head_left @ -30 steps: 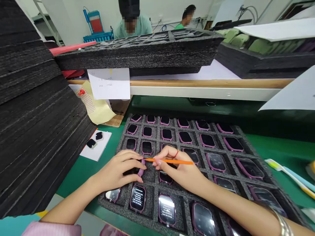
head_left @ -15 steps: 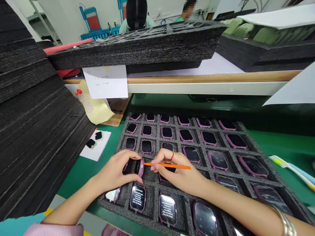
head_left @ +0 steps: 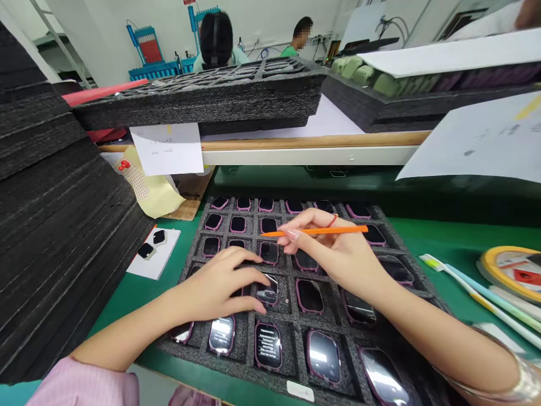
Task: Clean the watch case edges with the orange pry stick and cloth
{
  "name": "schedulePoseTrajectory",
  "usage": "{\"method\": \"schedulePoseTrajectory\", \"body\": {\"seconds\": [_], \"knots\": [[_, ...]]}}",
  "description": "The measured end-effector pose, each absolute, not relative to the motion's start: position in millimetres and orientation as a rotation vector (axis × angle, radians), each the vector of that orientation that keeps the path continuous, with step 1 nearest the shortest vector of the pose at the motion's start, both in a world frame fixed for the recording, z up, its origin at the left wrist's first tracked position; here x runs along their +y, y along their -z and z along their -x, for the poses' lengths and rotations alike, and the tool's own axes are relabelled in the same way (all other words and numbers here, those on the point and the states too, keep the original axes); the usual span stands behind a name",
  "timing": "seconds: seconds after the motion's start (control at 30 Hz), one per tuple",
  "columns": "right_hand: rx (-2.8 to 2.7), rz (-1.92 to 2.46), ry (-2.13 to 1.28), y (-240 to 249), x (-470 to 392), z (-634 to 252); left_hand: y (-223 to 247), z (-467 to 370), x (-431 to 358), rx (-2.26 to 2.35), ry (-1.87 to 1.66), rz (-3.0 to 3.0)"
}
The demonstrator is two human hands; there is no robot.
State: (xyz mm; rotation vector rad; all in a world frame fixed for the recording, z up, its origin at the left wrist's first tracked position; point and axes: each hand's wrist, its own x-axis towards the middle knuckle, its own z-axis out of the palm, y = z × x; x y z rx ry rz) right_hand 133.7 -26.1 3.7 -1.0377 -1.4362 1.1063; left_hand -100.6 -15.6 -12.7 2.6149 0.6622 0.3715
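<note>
Purple-framed smartwatches fill a dark foam tray [head_left: 291, 331] below my hands. My left hand [head_left: 224, 282] reaches over it from the left, fingers spread, its fingertips at the edges of a smartwatch [head_left: 267, 292] whose dark screen partly shows between them. Whether they press on it I cannot tell. In my right hand [head_left: 342, 251] an orange pointed stick [head_left: 353, 229] is pinched, its tip facing left above the third row of watches. White text glows on a front-row watch [head_left: 268, 344]. My right hand and forearm hide several watches.
Two pale watches lie on a white box [head_left: 164, 256] at left. Toothbrushes [head_left: 473, 287] and a yellow tape roll [head_left: 490, 259] lie at right. Stacked black foam [head_left: 51, 225] rises on the left. A shelf [head_left: 304, 157] with trays crosses behind. Co-workers sit beyond it.
My left hand has let go of the tilted watch it held and moved right to another. My right hand has lifted away, up and right, with the orange stick. The view has shifted right.
</note>
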Motion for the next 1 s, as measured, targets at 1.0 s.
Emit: {"method": "schedulePoseTrajectory", "body": {"seconds": [1.0], "knots": [[-1.465, 1.093, -1.299, 54, -67, -134, 43, 95, -20, 0.8, -0.532, -2.427]]}}
